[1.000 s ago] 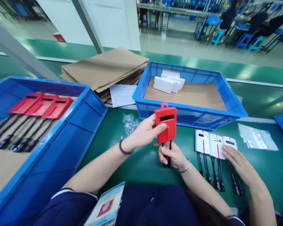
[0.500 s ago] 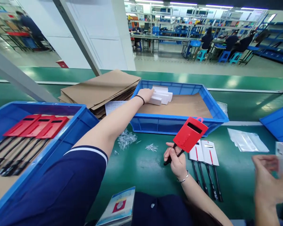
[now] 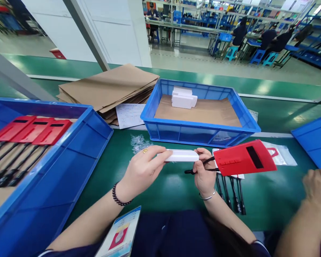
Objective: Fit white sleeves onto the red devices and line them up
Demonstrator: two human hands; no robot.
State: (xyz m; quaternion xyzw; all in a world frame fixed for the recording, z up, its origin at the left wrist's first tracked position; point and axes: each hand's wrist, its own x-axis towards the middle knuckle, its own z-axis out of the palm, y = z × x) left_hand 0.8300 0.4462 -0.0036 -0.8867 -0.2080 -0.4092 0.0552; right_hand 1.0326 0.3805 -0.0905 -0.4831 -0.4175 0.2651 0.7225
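Note:
My left hand (image 3: 141,171) is closed on the left end of a narrow white plastic piece (image 3: 183,155), held level above the bench. My right hand (image 3: 205,178) grips the black cables of a flat red plastic panel (image 3: 238,159) with a dark rectangular slot. The panel points off to the right, and the white piece's right end meets my right fingers. Below the red panel lie white panels with black cables (image 3: 238,200), partly covered by it. Beyond my hands, a blue bin (image 3: 203,132) lined with brown paper holds several similar white pieces (image 3: 182,101).
Another blue bin (image 3: 93,132) at left holds red cabled panels (image 3: 33,131). Brown cardboard sheets (image 3: 109,85) and a written paper (image 3: 130,115) lie behind. Small clear parts (image 3: 139,143) are on the green bench. A co-worker's hand (image 3: 319,187) is at right, near a third blue bin (image 3: 315,137).
My left hand has come back from the bin with a white piece, to in front of me. My right hand has turned the red panel from upright-slanted to nearly level.

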